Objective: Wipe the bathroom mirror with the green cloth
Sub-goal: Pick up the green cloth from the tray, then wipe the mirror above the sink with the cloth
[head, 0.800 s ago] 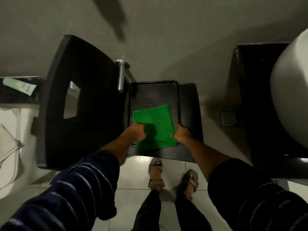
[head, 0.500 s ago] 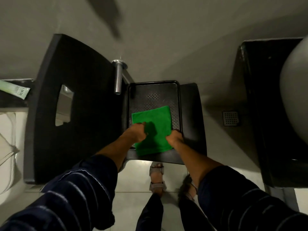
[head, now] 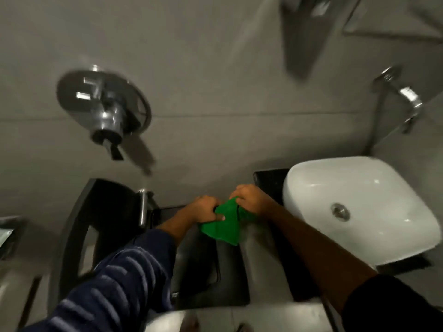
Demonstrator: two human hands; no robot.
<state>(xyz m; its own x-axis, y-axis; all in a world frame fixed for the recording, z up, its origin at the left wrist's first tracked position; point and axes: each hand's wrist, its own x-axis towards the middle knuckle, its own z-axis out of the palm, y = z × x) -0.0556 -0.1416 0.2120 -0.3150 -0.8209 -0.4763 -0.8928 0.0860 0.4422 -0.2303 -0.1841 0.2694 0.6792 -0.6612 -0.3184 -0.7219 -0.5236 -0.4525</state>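
The green cloth (head: 224,227) hangs crumpled in the air between my two hands, above the black chair seat (head: 199,271). My left hand (head: 203,210) grips its left upper part with the thumb across the fabric. My right hand (head: 251,200) pinches its upper right corner. Both forearms reach in from below. A slanted edge at the top right may be the mirror (head: 395,17), but blur hides what it is.
A white basin (head: 359,212) on a dark counter stands right of my hands. On the grey tiled wall are a round chrome mixer valve (head: 105,111) at left and a chrome tap (head: 405,97) at upper right. The black chair back (head: 105,224) is left.
Both hands have lifted the cloth off the chair seat and bunched it up. My view has swung upward and right, bringing the basin and the wall fittings into sight.
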